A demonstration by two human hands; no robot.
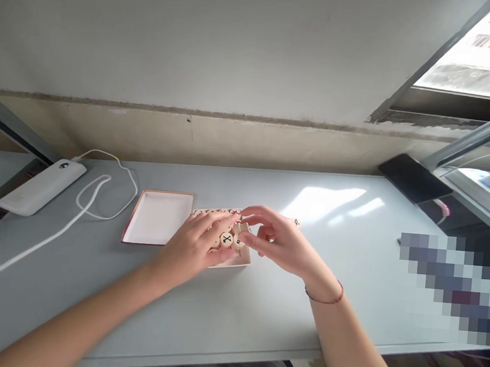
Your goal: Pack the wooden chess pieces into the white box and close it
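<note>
A small open box [244, 258] sits on the desk, filled with several round wooden Chinese chess pieces [226, 239] bearing red and black characters. My left hand [200, 239] lies over the box's left part, its fingers spread and resting on pieces and rim. At the box's right side, the thumb and forefinger of my right hand [272, 234] close around a pale chess piece [245, 227] tilted on its edge. One more piece [297, 222] lies on the desk just beyond my right hand, partly covered by it. My left fingers hide some of the pieces.
Left of the box lies a white-lined lid [157, 219] with a red edge. A white power bank [43, 187] with a looping white cable [72, 223] is at the left. A dark tablet or phone [415, 179] lies back right, near a blurred patch [452, 290]. The wall bounds the desk [259, 320].
</note>
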